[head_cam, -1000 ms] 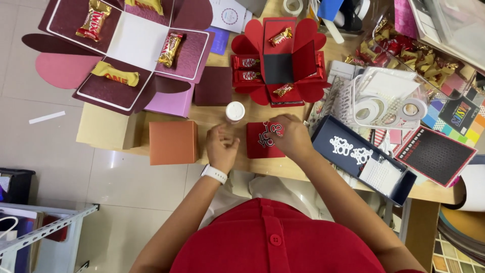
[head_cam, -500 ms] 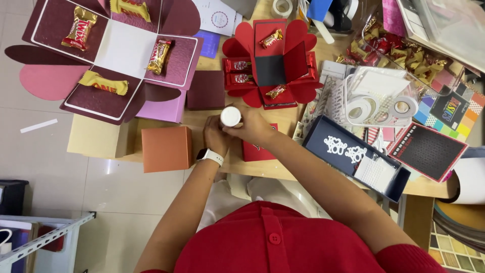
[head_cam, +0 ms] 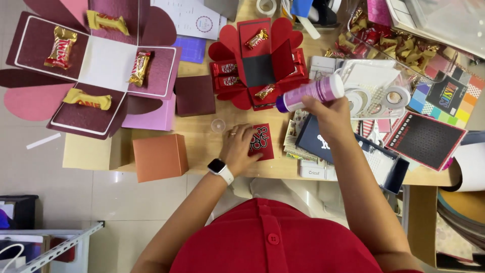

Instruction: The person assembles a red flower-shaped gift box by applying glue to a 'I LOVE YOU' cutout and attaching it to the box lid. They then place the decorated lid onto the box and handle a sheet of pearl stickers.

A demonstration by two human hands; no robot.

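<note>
My left hand point(head_cam: 238, 147), with a ring and a white wristwatch, rests flat on a small red card point(head_cam: 262, 142) bearing a cut-out paper design, pinning it to the wooden table point(head_cam: 202, 132). A purple-and-white glue stick point(head_cam: 309, 94) lies tilted in my right hand point(head_cam: 331, 117), lifted above the table with its uncapped tip pointing left. The clear cap point(head_cam: 218, 125) lies on the table just left of my left hand.
An orange box point(head_cam: 159, 157) stands at the front edge. A large maroon unfolded box point(head_cam: 96, 65) with several wrapped candy bars lies at the left, a red unfolded box point(head_cam: 260, 63) at centre back. Tape rolls point(head_cam: 391, 96), cards and a candy tub point(head_cam: 399, 43) crowd the right.
The glue stick has been uncapped and lifted to the right in my right hand. The cap now lies on the table. My left hand has dropped onto the red card.
</note>
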